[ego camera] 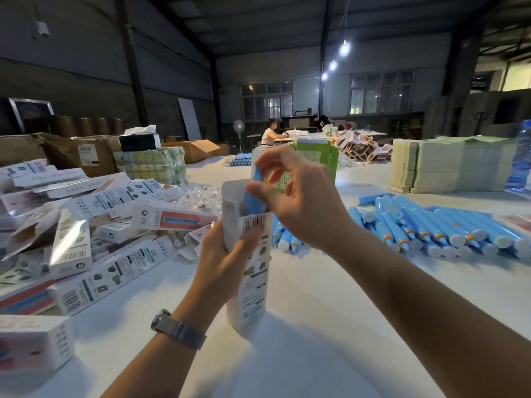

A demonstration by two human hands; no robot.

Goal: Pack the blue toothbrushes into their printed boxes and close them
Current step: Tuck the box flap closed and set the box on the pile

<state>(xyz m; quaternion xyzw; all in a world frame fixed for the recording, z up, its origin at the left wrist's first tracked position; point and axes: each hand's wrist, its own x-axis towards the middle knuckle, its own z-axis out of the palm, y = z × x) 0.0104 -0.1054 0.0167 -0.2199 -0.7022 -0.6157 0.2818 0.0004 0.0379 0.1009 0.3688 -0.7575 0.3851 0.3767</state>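
My left hand (227, 254) grips a tall white printed box (253, 282) standing upright on the white table, its top flaps open. My right hand (298, 202) pinches a blue toothbrush (256, 193) by its upper end; the lower part of the toothbrush is inside the open box. Several loose blue toothbrushes (431, 228) lie in a row on the table to the right. A heap of printed boxes (94, 225) lies to the left.
Stacks of flat pale cartons (448, 165) stand at the back right beside a water bottle (521, 162). Green boxes (316, 156) stand behind my hands. Brown cardboard cartons (74, 153) sit at the back left. A person (270, 136) sits at a far table.
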